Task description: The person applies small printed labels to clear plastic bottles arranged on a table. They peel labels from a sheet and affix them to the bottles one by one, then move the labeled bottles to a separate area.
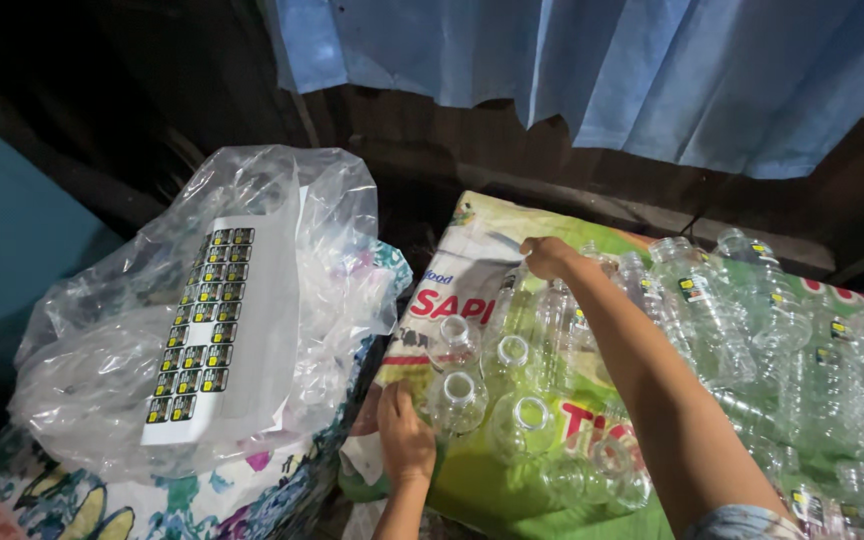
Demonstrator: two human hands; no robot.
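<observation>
1. Curtain [652, 70]: blue cloth, hangs across the top, above a dark wooden wall.
2. Sack [492, 490]: green printed woven sack, laid flat, carries the bottles. Its left edge lies just beside the bag.
3. Bag [102, 380]: large clear plastic bag, crumpled, left of the sack, resting on a flowered cloth [202, 505].
4. Label sheet [207, 330]: long white sheet with rows of small dark stickers, lies on the bag, tilted.
5. Bottles [752, 330]: many clear empty plastic bottles, uncapped, lying packed over the sack's right half. Several bear small stickers. Four lie near the left edge with mouths facing the camera.
6. Right hand [547, 255]: arm stretched across the sack, hand at the far edge, fingers curled on top of a bottle [512, 300]. Whether the grip is closed, cannot tell.
7. Left hand [404, 435]: at the near left corner, fingers spread loosely, touching a front bottle [455, 400], not clamped.
</observation>
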